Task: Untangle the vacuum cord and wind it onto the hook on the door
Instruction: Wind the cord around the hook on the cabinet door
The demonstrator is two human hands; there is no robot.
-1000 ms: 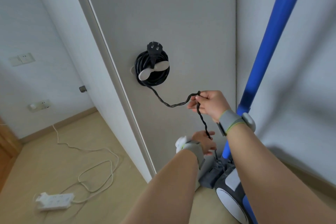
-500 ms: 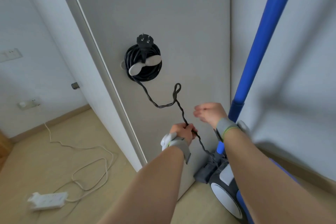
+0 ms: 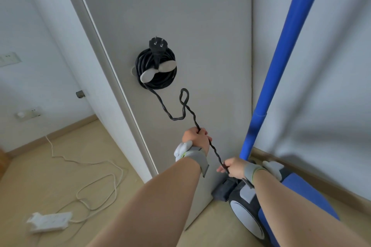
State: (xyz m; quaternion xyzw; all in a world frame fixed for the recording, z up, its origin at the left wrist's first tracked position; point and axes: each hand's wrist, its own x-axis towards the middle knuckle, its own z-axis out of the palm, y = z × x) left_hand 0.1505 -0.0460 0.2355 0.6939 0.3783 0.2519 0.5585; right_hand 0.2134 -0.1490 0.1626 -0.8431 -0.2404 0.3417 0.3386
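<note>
In the head view most of the cord (image 3: 160,84) sat coiled on the hook (image 3: 158,71) on the door (image 3: 200,16); the left hand (image 3: 195,139) gripped its twisted slack, and the right hand (image 3: 232,168) pinched it lower by the vacuum (image 3: 247,204). Untwisting looked unfinished (a kinked loop hung above the hands); winding wanted room, with the blue tube (image 3: 281,56) crowding the right side.

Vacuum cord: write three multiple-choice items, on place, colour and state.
1. The plug sits: A) atop the coil on the door hook; B) on the floor; C) in a wall socket.
2. The vacuum tube is: A) red; B) blue; C) green.
3. The loose cord above the left hand is: A) taut and straight; B) twisted, with a small loop; C) cut.
Answers: 1 A, it points up above the coil; 2 B, plainly blue; 3 B, the loop stands over the kinked run.
</note>
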